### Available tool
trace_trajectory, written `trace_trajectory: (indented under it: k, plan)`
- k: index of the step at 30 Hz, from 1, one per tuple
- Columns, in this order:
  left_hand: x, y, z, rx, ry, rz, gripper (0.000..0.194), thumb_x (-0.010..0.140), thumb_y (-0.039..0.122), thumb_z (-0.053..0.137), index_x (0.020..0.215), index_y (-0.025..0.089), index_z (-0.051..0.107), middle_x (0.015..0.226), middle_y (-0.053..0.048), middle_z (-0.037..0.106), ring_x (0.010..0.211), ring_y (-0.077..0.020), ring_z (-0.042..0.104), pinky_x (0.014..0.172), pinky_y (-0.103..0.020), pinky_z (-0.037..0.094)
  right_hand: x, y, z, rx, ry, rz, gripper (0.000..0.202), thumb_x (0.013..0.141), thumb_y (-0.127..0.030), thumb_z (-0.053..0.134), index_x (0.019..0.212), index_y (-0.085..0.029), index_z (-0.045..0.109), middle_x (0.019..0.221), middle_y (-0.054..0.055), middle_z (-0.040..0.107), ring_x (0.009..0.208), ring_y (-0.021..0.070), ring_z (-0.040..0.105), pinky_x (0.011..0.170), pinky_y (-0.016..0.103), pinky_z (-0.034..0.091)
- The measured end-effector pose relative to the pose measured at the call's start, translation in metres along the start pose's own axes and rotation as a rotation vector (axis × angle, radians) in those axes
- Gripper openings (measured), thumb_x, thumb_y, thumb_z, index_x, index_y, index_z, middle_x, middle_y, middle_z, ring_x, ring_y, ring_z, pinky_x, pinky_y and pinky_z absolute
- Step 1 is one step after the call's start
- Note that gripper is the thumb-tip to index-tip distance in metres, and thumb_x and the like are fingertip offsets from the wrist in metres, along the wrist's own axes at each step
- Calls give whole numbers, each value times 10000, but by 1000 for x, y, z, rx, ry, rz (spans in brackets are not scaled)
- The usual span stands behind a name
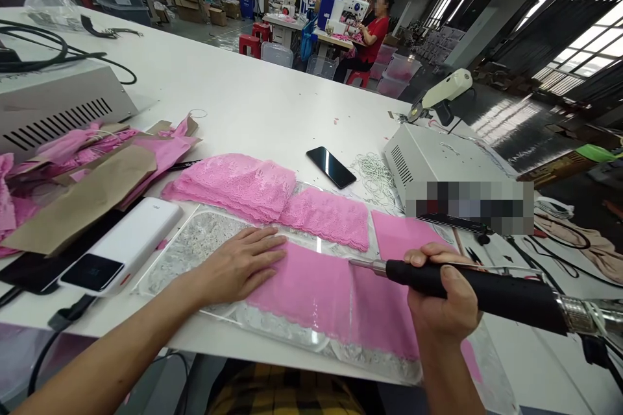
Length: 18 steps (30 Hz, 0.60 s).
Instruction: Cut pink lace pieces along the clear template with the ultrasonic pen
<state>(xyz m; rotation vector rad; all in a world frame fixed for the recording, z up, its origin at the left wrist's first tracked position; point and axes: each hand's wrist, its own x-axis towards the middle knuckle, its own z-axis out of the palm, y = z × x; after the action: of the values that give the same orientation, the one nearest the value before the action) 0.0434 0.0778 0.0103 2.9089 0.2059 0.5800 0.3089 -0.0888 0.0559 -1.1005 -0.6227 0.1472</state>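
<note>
My left hand (241,264) lies flat with its fingers stretched over the left end of a pink fabric piece (311,285). Wrapped around a black wand-like tool with a narrow metal tip (467,288) is my right hand (445,298). The tool's tip points left and is at the fabric's upper right part; whether it touches cannot be made out. Under the fabric is a clear plastic sheet (195,240) with a mottled surface. Just behind lie a folded stack of pink lace (238,185) and another lace strip (331,214). More pink fabric (403,233) extends beside the tool.
A white power bank (141,233), brown paper (92,194) and pink scraps lie at left. Farther back are a phone (331,166), tangled white cord (377,178) and grey vented boxes (448,155), (53,104). A person in red (374,39) sits at a sewing machine.
</note>
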Motion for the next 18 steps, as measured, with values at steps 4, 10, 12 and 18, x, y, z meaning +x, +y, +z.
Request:
trace_trajectory:
  k: [4, 10, 12, 18]
  plan:
    - [0, 0, 0, 23, -5, 11, 349, 984, 292, 460, 1294, 203, 591, 1382, -53, 565, 1320, -285, 476, 1070, -463, 422, 2, -4, -3, 18, 11, -6, 108, 646, -272, 557, 685, -181, 601, 763, 10, 555, 560, 117, 518, 564, 333, 468]
    - [0, 0, 0, 22, -5, 11, 341, 986, 288, 454, 1283, 197, 595, 1386, -56, 562, 1328, -273, 467, 1077, -452, 415, -4, -13, -13, 10, -17, 9, 143, 625, -282, 529, 670, -176, 615, 722, 14, 558, 529, 114, 499, 522, 320, 455]
    - [0, -1, 0, 22, -3, 11, 341, 986, 287, 455, 1283, 198, 597, 1381, -57, 566, 1329, -272, 465, 1081, -452, 411, -6, -13, -14, 10, -23, 8, 144, 631, -282, 532, 676, -176, 618, 730, 16, 566, 527, 115, 502, 520, 324, 459]
    - [-1, 0, 0, 19, -3, 10, 347, 987, 286, 463, 1300, 198, 585, 1392, -56, 556, 1341, -268, 451, 1091, -459, 402, -8, -11, -14, 24, -63, -5, 153, 646, -287, 538, 696, -171, 624, 736, 21, 564, 533, 118, 511, 524, 330, 466]
